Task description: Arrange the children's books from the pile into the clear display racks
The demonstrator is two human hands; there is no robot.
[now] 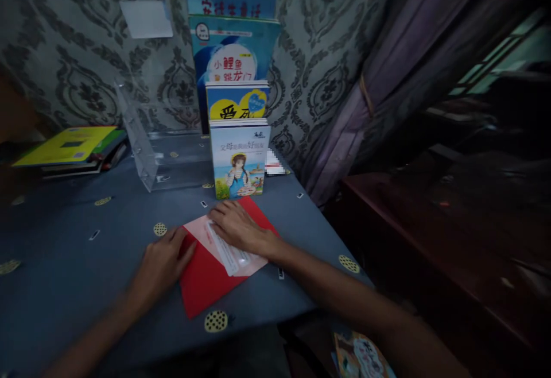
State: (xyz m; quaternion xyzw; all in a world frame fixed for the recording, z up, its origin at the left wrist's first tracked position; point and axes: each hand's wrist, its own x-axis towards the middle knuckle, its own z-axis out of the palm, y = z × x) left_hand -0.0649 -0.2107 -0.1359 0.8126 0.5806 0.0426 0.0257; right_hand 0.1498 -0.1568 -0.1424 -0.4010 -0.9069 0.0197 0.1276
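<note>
I see both hands down on a red booklet [206, 280] lying flat on the blue tabletop [64, 269], approx centre of view. Left hand [161, 263] rests flat at the booklet's 9 o'clock edge, fingers spread, grip open & pressing, not closed on anything. Right hand [236, 227] lies palm down across the booklet's 12 o'clock part, on a pale pink page [202, 231]; grip open too, fingers flat. Just under the right palm a long clear plastic strip [228, 254] runs toward 5 o'clock, touching the page. At 12 o'clock from the hands, w/ a small gap, a stepped row of upright picture books [239, 159] stands; front one shows a cartoon girl. They sit at the right side of a clear acrylic stand [142, 142]. At 10 o'clock, well apart, a stack of books w/ a yellow-green cover [71, 145] lies flat. Patterned wallpaper [77, 68] behind, purple curtain [374, 91] at 2 o'clock
</note>
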